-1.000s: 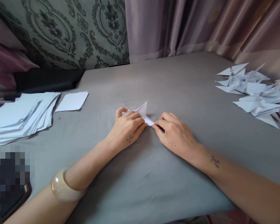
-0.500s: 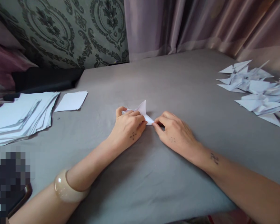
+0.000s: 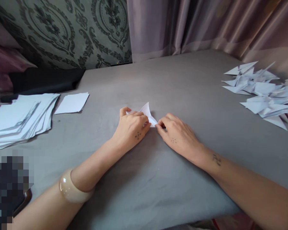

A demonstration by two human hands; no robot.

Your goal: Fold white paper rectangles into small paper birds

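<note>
A small folded white paper [image 3: 146,110] with a pointed flap standing up lies at the middle of the grey-covered table [image 3: 144,172]. My left hand [image 3: 132,127] is closed over its left part, the fingers bent and pressing it against the cloth, so much of the paper is hidden. At the paper's right corner, the thumb and forefinger of my right hand [image 3: 176,131] pinch the tip. A pale bangle [image 3: 73,188] sits on my left forearm.
Several folded paper pieces [image 3: 261,86] lie heaped at the far right. On the left are a stack of white sheets [image 3: 19,118] and a smaller pile of square papers [image 3: 72,103]. Behind them lies a black cloth-like thing [image 3: 46,79]. A pixelated dark object [image 3: 7,185] is at lower left.
Both hands keep hold of the folded paper in nearly the same place. The right hand has shifted very slightly left, and the whole view has moved a little.
</note>
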